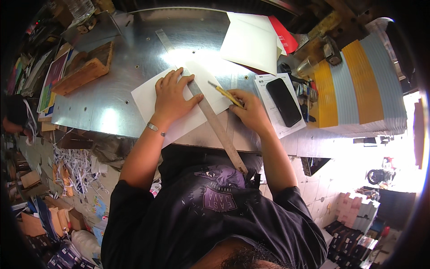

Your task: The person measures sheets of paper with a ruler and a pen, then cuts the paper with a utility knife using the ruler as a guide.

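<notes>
A white sheet of paper [168, 96] lies slantwise on the metal-topped table. Across it runs a long metal ruler [215, 119], its near end reaching past the table edge toward my shirt. My left hand [174, 99] rests spread on the sheet, with the thumb and fingertips against the ruler. Right of the ruler, my right hand [249, 110] grips a slim yellow cutter knife [226, 93]. Its grey tip points up and left, toward the ruler, and appears raised off the paper.
A black phone [283, 102] lies on printed papers [286, 130] at the right. Behind them are tall yellow and grey-blue stacks [354, 85] and a clear cup [306, 67]. White and red folders [251, 42] lie at the back; a wooden block [85, 69] stands left.
</notes>
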Motion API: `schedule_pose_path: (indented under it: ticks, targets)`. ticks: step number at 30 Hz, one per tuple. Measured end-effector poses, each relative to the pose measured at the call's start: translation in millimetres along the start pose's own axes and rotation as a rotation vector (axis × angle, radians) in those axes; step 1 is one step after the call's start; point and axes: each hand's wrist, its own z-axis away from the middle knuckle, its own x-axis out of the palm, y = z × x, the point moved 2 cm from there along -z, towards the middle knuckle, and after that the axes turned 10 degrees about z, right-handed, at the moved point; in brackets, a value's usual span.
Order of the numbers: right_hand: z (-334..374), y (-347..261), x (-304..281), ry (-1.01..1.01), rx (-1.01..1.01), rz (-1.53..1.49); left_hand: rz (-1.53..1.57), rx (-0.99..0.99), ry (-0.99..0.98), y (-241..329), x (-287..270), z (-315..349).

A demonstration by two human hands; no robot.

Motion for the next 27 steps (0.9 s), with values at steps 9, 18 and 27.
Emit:
schedule_pose_path:
  ticks: [9, 18, 27]
  targets:
    - [-0.1, 8.2, 2.3, -0.037, 0.021, 0.091, -0.001, -0.001, 0.006, -0.4, 1.2, -0.4]
    - [-1.8, 5.9, 0.7, -0.05, 0.03, 0.073, -0.018, 0.009, 0.016, -0.7, 2.6, 0.4]
    - [-6.4, -0.1, -2.5, -0.102, 0.068, 0.106, -0.031, 0.017, 0.029, 0.4, 1.4, 1.4]
